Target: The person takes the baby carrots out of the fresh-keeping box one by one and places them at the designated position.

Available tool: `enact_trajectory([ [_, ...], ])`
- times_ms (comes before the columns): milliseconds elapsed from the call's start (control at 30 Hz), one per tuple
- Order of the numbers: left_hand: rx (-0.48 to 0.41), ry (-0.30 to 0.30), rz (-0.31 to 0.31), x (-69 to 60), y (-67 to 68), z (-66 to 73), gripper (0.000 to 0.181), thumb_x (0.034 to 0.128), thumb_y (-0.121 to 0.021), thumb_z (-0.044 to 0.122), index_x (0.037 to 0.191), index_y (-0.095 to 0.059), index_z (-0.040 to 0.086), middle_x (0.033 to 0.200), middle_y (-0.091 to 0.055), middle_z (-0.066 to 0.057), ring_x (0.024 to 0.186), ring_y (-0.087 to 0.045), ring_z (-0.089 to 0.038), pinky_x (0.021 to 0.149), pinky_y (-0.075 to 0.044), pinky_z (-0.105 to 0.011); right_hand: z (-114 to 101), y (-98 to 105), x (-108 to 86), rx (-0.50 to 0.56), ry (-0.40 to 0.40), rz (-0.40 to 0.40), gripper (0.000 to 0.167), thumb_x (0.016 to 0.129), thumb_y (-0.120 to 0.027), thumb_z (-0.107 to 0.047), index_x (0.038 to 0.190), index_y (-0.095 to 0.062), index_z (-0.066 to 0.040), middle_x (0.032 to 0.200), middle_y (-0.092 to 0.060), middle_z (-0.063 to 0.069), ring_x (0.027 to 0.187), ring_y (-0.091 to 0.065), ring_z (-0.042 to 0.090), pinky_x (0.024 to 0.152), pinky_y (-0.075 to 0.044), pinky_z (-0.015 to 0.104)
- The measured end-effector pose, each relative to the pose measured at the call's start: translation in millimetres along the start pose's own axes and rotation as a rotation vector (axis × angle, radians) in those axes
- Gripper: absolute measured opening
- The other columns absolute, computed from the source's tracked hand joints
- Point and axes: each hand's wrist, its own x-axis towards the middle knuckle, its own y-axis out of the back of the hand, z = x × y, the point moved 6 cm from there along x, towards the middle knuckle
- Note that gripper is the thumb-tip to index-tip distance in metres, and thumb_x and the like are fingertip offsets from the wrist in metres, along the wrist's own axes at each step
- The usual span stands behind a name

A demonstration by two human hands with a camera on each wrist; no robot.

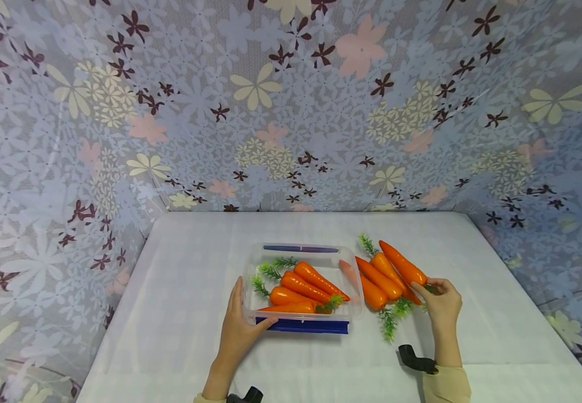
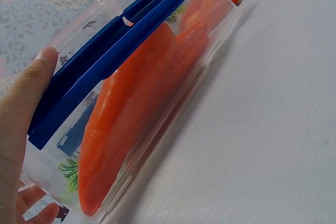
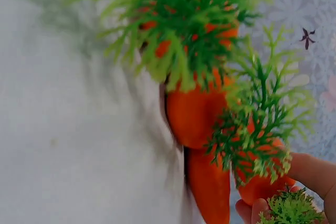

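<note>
A clear plastic box with blue clip flaps stands on the table, with several orange toy carrots with green tops inside. My left hand grips its front left corner, thumb at the front, fingers around the left side; in the left wrist view the thumb lies by the blue clip. Right of the box lies a group of more carrots. At their right edge my right hand pinches the leafy end of the outermost carrot; its leaves are partly hidden by the fingers.
A white cloth covers the table. Flower-patterned fabric hangs behind and along both sides. Black camera mounts sit on both wrists. The loose carrots lie close against the box's right wall.
</note>
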Motion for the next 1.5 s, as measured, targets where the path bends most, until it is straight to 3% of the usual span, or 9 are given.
enact_trajectory([
  [200,-0.001,-0.005,0.001,-0.2,-0.2,-0.1,0.117,0.0633,-0.086,0.044,0.153,-0.018,0.011,0.156,-0.027,-0.016,0.14,-0.033,-0.038,0.109,-0.033,-0.058,8,1,0.4,0.021,-0.05,-0.035,0.033,0.075,-0.08,-0.013,0.097,-0.061,0.003,0.065,-0.047,-0.037,0.067,-0.047,-0.02,0.056,-0.04,0.004],
  [600,-0.008,-0.002,0.005,-1.0,-1.0,-1.6,0.117,0.0632,-0.086,0.044,0.153,-0.018,0.01,0.156,-0.027,-0.016,0.14,-0.033,-0.038,0.109,-0.033,-0.059,17,1,1.2,-0.057,-0.062,-0.043,0.03,0.075,-0.08,-0.014,0.091,-0.062,0.003,0.064,-0.046,-0.032,0.06,-0.043,-0.016,0.052,-0.04,0.009],
  [700,-0.011,-0.001,0.003,-1.0,-0.9,-1.1,0.117,0.0633,-0.086,0.044,0.152,-0.019,0.009,0.156,-0.027,-0.016,0.14,-0.033,-0.038,0.109,-0.033,-0.059,18,2,1.1,-0.099,-0.048,-0.033,0.03,0.074,-0.081,-0.013,0.092,-0.063,0.004,0.069,-0.056,-0.019,0.06,-0.041,-0.016,0.05,-0.039,0.01],
  [867,-0.008,0.002,0.001,-1.2,-1.1,-0.5,0.117,0.0636,-0.086,0.044,0.152,-0.018,0.009,0.156,-0.026,-0.016,0.14,-0.033,-0.038,0.109,-0.033,-0.059,19,2,0.8,-0.149,-0.029,-0.033,0.029,0.074,-0.08,-0.01,0.092,-0.064,0.006,0.086,-0.067,0.017,0.06,-0.038,-0.013,0.048,-0.037,0.013],
  [1067,-0.003,-0.002,0.008,-0.7,-0.9,-0.3,0.117,0.0633,-0.086,0.045,0.153,-0.018,0.011,0.156,-0.027,-0.015,0.139,-0.034,-0.038,0.109,-0.034,-0.058,20,1,2.2,-0.153,-0.022,-0.045,0.03,0.074,-0.08,-0.01,0.094,-0.064,0.004,0.082,-0.068,0.012,0.059,-0.039,-0.014,0.048,-0.038,0.013],
  [1300,0.007,-0.003,-0.002,-0.4,-2.2,-0.8,0.119,0.0628,-0.086,0.045,0.153,-0.017,0.011,0.156,-0.026,-0.015,0.138,-0.035,-0.039,0.107,-0.036,-0.06,14,3,-0.2,-0.097,-0.028,-0.056,0.034,0.08,-0.075,-0.011,0.106,-0.061,0.006,0.108,-0.064,0.03,0.065,-0.039,-0.022,0.058,-0.036,0.001],
  [1400,0.009,-0.004,-0.003,-0.2,-2.1,-0.8,0.119,0.0626,-0.086,0.045,0.152,-0.018,0.008,0.156,-0.026,-0.016,0.138,-0.035,-0.039,0.106,-0.036,-0.06,8,5,-0.3,-0.084,-0.012,-0.04,0.033,0.081,-0.073,-0.01,0.108,-0.061,0.006,0.106,-0.066,0.025,0.069,-0.04,-0.021,0.066,-0.034,0.002],
  [1500,0.004,-0.001,-0.001,-0.2,-1.4,-0.3,0.118,0.0629,-0.086,0.045,0.152,-0.018,0.009,0.156,-0.026,-0.016,0.139,-0.034,-0.039,0.107,-0.035,-0.059,3,5,0.4,-0.053,0.012,-0.023,0.032,0.081,-0.073,-0.008,0.108,-0.062,0.005,0.087,-0.067,-0.009,0.073,-0.043,-0.017,0.074,-0.036,0.008],
])
